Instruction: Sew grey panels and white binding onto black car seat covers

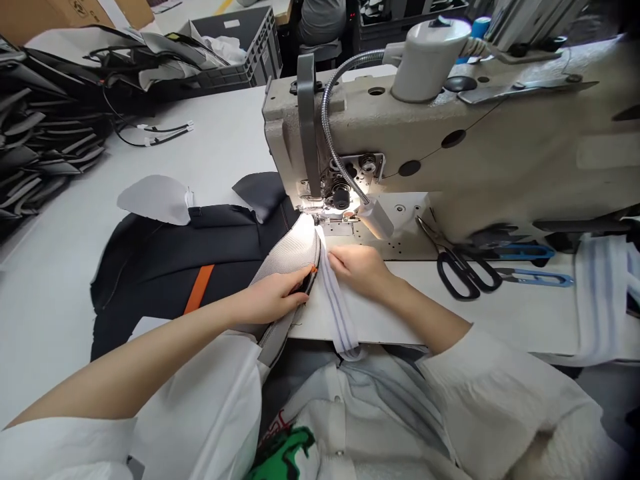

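Note:
My left hand (275, 295) is closed on the edge of a dark fabric cover (227, 241) with a pale mesh underside (287, 253), a little in front of the sewing machine's needle area. An orange stripe (199, 288) crosses the cover. My right hand (361, 268) pinches a white elastic band (336, 300) with blue lines along its left side. The band runs from the presser foot down over the table's front edge towards my lap. Cover edge and band meet under the lit foot of the sewing machine (345, 217).
Black-handled scissors (463, 272) and blue thread snips (537, 277) lie right of the machine bed. More striped elastic (600, 300) hangs at the far right. Stacked dark pieces (45, 140), a cable (155, 137) and a grey crate (260, 53) are at the back left. A person sits beyond.

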Demonstrator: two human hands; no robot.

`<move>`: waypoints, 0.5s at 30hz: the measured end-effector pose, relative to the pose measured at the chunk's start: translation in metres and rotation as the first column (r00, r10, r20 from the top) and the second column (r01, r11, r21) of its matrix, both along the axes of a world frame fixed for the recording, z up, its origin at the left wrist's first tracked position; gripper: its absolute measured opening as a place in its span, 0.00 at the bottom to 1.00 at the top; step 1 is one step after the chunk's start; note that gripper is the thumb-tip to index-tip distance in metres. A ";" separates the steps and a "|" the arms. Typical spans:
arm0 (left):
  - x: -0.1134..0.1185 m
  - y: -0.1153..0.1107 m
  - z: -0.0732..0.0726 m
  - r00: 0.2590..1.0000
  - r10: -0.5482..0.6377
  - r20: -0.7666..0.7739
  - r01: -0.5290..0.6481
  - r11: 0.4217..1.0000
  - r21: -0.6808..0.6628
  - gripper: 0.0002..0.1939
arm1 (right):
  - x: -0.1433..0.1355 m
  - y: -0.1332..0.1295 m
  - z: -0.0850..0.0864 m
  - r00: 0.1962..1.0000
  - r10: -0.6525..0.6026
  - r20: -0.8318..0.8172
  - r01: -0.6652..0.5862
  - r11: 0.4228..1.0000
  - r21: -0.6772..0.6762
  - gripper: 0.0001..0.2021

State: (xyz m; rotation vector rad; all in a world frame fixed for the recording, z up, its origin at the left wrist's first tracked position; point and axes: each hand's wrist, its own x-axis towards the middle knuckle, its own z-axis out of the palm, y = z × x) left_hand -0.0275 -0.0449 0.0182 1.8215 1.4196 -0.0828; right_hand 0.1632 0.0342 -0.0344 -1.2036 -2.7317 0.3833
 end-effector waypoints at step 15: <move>0.014 0.017 0.001 0.993 0.001 -0.114 0.006 0.999 0.054 0.27 | -0.013 0.001 -0.015 0.965 0.261 0.012 -0.247 0.899 0.362 0.13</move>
